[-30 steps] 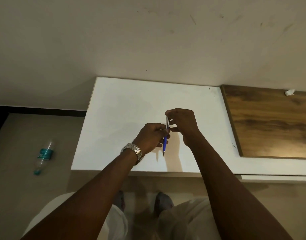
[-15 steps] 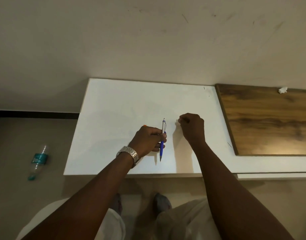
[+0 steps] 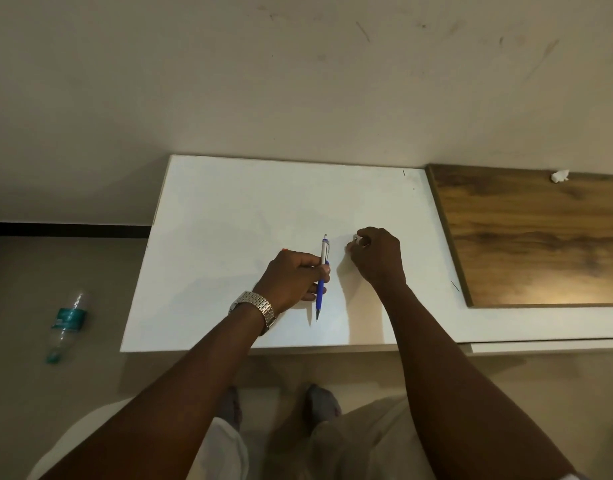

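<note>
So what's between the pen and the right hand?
Only bare white tabletop, partly shaded; the right hand pinches a small part, the left hand holds the pen. Head view.

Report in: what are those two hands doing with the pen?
Left grip holds blue pen over white board, tip toward the person. Right grip curled beside it, contents too small to tell. Nothing in the way.

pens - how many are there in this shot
1. The blue and silver pen is gripped in the left hand above the white table, tip pointing toward the near edge. A small orange bit behind that hand is mostly hidden, so another may be there.
</note>
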Action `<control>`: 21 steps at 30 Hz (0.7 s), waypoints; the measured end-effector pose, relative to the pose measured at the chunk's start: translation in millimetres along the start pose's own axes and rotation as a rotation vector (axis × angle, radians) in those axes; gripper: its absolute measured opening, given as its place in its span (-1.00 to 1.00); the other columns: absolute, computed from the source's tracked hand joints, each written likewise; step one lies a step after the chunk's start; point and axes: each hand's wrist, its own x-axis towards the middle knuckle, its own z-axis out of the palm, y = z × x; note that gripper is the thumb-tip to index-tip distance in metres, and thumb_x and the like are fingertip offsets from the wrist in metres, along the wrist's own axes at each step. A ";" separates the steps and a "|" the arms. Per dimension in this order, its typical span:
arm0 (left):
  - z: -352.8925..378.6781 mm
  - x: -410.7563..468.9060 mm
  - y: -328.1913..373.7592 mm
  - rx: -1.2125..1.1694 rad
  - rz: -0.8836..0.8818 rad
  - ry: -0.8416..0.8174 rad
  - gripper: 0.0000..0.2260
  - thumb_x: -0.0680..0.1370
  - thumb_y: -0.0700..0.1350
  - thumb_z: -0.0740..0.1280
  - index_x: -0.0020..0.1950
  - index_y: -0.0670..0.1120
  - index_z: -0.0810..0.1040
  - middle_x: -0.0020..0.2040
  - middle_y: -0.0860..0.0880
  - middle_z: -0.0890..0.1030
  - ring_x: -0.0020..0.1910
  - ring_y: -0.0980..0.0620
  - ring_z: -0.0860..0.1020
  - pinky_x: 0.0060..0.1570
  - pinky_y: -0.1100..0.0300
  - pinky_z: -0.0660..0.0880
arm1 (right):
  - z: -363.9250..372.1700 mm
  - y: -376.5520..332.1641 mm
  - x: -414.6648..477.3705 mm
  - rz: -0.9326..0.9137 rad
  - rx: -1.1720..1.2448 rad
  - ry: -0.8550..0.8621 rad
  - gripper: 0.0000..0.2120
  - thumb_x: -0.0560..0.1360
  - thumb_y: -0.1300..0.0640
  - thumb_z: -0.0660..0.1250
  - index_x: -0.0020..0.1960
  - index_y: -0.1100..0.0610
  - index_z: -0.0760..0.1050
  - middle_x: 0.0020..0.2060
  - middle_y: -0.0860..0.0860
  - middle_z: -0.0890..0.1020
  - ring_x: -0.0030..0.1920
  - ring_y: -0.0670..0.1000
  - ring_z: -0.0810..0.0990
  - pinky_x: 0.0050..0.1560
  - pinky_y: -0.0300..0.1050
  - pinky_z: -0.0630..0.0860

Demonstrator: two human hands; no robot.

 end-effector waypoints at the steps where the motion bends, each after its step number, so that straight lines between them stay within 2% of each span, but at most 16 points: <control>1: -0.3 0.6 -0.5 0.003 0.001 -0.002 -0.95 0.56 -0.13 0.44 -0.01 -0.02 0.69 -0.13 -0.06 0.76 -0.21 -0.03 0.76 -0.18 0.17 0.68 | -5.7 -4.1 -0.8 -0.011 0.026 0.035 -0.68 0.55 0.13 0.43 0.27 0.21 0.64 0.12 0.15 0.70 0.14 0.12 0.65 0.11 -0.21 0.40; 3: -0.1 1.8 -1.1 0.008 0.002 -0.007 -0.93 0.56 -0.13 0.44 0.02 -0.03 0.69 -0.12 -0.05 0.75 -0.21 -0.01 0.76 -0.20 0.21 0.67 | -18.9 -18.2 -2.3 -0.046 0.133 0.113 -0.72 0.53 0.07 0.46 0.19 0.17 0.69 0.03 0.08 0.74 0.04 0.05 0.69 0.13 -0.17 0.49; 4: 0.2 2.4 -1.4 0.012 0.002 -0.006 -0.92 0.56 -0.13 0.44 0.03 -0.03 0.69 -0.12 -0.05 0.75 -0.22 0.00 0.76 -0.23 0.24 0.65 | -24.7 -26.5 -3.5 -0.053 0.229 0.095 -0.78 0.52 0.05 0.47 0.10 0.14 0.73 -0.05 0.04 0.76 -0.03 0.00 0.70 0.10 -0.13 0.56; 6: 0.5 3.8 -1.6 0.029 0.008 0.005 -0.90 0.56 -0.13 0.44 0.06 -0.06 0.70 -0.13 -0.05 0.75 -0.25 0.02 0.75 -0.27 0.29 0.63 | -31.8 -42.8 -10.0 -0.032 0.397 -0.091 -0.84 0.48 0.01 0.48 -0.09 0.08 0.76 -0.22 0.02 0.76 -0.23 -0.06 0.67 -0.12 -0.09 0.60; 8: 0.7 4.6 -1.4 0.057 0.016 0.019 -0.86 0.57 -0.13 0.44 0.10 -0.11 0.70 -0.13 -0.06 0.74 -0.27 0.04 0.74 -0.29 0.31 0.62 | -32.0 -51.2 -18.0 0.014 0.436 -0.260 -0.86 0.46 0.05 0.50 -0.14 0.11 0.76 -0.23 0.15 0.74 -0.30 0.00 0.63 -0.28 -0.06 0.55; 10: 0.6 4.2 -1.8 0.087 0.026 0.023 -0.86 0.58 -0.14 0.43 0.11 -0.12 0.70 -0.12 -0.08 0.74 -0.29 0.05 0.73 -0.30 0.33 0.61 | -30.0 -53.3 -22.0 0.053 0.448 -0.310 -0.89 0.47 0.15 0.49 -0.13 0.19 0.76 -0.19 0.21 0.74 -0.30 0.03 0.62 -0.31 -0.06 0.53; 13: 1.9 2.4 -1.4 0.099 0.030 0.022 -0.82 0.58 -0.15 0.42 0.15 -0.16 0.69 -0.07 -0.12 0.73 -0.22 0.00 0.72 -0.28 0.34 0.63 | -30.8 -53.0 -21.6 0.098 0.517 -0.302 -0.89 0.44 0.20 0.48 -0.14 0.23 0.74 -0.28 0.15 0.70 -0.34 0.02 0.62 -0.34 -0.12 0.53; 16: 2.6 -0.2 -2.9 0.128 0.029 -0.011 -0.86 0.58 -0.15 0.41 0.09 -0.14 0.71 -0.10 -0.12 0.73 -0.20 -0.02 0.73 -0.22 0.28 0.66 | -36.7 -46.3 -15.3 0.150 0.665 -0.163 -0.83 0.42 0.17 0.45 -0.10 0.27 0.73 -0.28 0.11 0.70 -0.36 0.04 0.67 -0.37 -0.13 0.57; 18: 3.6 -2.7 -5.9 0.130 0.007 -0.033 -0.89 0.57 -0.15 0.42 0.03 -0.12 0.72 -0.15 -0.09 0.74 -0.22 0.00 0.74 -0.24 0.27 0.66 | -42.3 -35.4 -9.0 0.179 0.618 -0.114 -0.83 0.41 0.16 0.47 -0.12 0.27 0.73 -0.26 0.16 0.73 -0.34 0.06 0.71 -0.35 -0.09 0.63; 21: 3.7 -2.5 -7.4 0.118 -0.009 -0.030 -0.87 0.56 -0.14 0.44 0.07 -0.12 0.72 -0.14 -0.11 0.75 -0.21 -0.04 0.76 -0.18 0.16 0.70 | -42.5 -12.4 -4.0 0.276 0.293 -0.208 -0.85 0.35 0.20 0.54 -0.20 0.31 0.71 -0.29 0.24 0.75 -0.35 0.10 0.75 -0.28 0.04 0.73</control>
